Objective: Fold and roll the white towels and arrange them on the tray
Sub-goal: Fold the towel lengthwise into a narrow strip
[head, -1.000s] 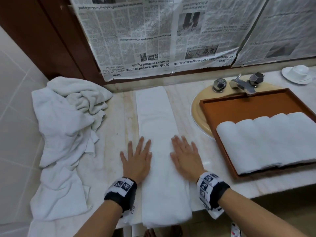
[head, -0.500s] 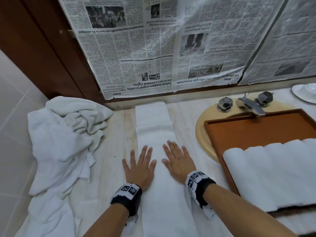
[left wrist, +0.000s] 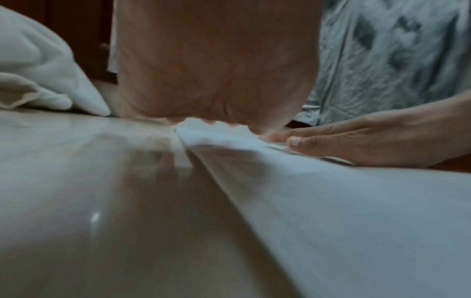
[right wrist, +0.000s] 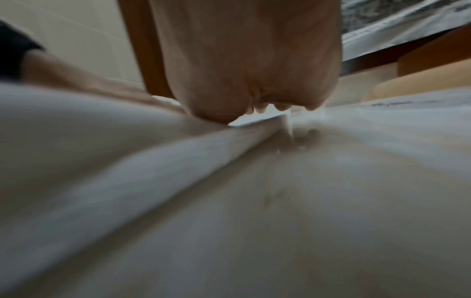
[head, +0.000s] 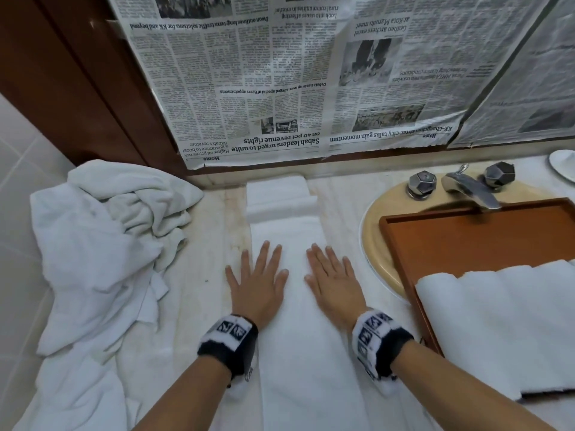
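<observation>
Your left hand fills the top of the view, its heel pressed flat on the edge of the folded white towel on the marble counter. Your right hand lies flat on the same towel, fingers straight. A crumpled white towel sits at left, newspaper behind.

folded towel white | tray orange-brown | counter pale marbled | basin beige
</observation>
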`<move>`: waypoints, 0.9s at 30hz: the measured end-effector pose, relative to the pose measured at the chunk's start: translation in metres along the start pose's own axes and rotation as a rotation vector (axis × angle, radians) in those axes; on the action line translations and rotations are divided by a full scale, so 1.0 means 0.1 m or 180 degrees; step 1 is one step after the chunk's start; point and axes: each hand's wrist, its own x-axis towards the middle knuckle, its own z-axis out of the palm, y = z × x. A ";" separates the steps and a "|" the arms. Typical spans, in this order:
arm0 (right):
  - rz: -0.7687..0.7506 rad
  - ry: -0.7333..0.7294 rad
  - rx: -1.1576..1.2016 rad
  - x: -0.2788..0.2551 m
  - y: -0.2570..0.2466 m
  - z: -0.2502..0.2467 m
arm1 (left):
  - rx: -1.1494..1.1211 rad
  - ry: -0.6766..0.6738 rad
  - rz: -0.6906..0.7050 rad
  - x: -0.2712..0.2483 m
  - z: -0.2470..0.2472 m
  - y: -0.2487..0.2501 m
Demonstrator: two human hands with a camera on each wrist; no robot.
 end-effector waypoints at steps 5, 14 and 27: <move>-0.0248 -0.0064 -0.0151 -0.45 -0.16 0.24 | 0.0307 -0.0245 0.0260 -0.53 0.26 0.03; 0.0491 -0.0073 -0.0149 -0.62 0.21 0.07 | 0.0223 -0.0128 -0.0018 -0.49 0.17 -0.26; 0.0257 0.0010 -0.0262 -1.25 -0.15 0.40 | 0.0301 0.0095 0.0275 -1.26 0.56 -0.09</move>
